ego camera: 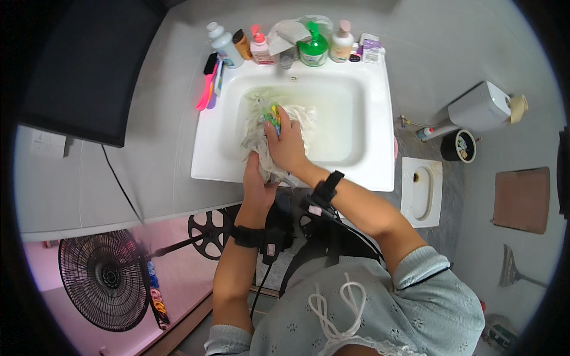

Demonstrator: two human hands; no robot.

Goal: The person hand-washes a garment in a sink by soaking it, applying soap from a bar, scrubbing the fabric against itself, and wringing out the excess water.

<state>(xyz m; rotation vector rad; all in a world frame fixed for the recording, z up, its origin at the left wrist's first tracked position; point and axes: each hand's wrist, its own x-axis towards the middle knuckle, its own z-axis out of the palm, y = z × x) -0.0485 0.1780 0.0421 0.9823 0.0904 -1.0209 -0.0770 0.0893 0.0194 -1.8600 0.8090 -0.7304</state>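
Over the left part of a white washbasin (378,133), my left hand (258,182) grips the near end of a wet whitish cloth (303,118) at the basin's front rim. My right hand (287,144) lies on top of the cloth, its fingers closed around a small item with a green, yellow and blue pattern (270,116), perhaps a packet or a brush; its kind cannot be told. The cloth's far part lies in cloudy water in the basin. Both wrists wear black straps with small devices and cables.
Along the basin's back rim stand a white bottle (225,46), a pink pump bottle (261,49), a green pump bottle (314,49) and a cream pump bottle (341,44). A pink brush (207,86) lies at the left rim. A black fan (109,278) stands lower left, a squat toilet (421,191) at right.
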